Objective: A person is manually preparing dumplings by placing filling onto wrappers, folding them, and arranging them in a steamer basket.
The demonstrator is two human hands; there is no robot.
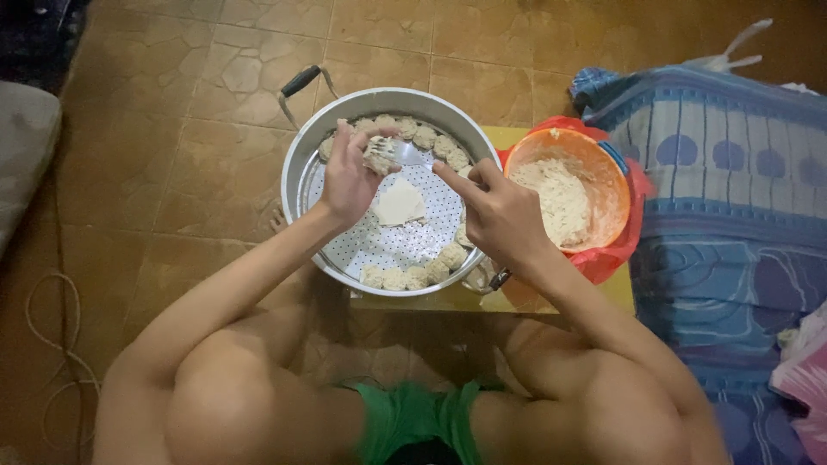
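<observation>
The dumpling sits pinched in the left hand's fingers.

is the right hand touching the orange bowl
Apart. The head view shows the right hand over the steamer tray, with a clear gap to the orange bowl.

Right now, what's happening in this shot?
A person sits on the floor over a round perforated metal steamer tray. The left hand holds a partly formed dumpling above the tray; the right hand reaches toward it, index finger extended. Finished dumplings line the tray's rim, and one flat wrapper lies in the middle. An orange bowl of filling stands to the right.
</observation>
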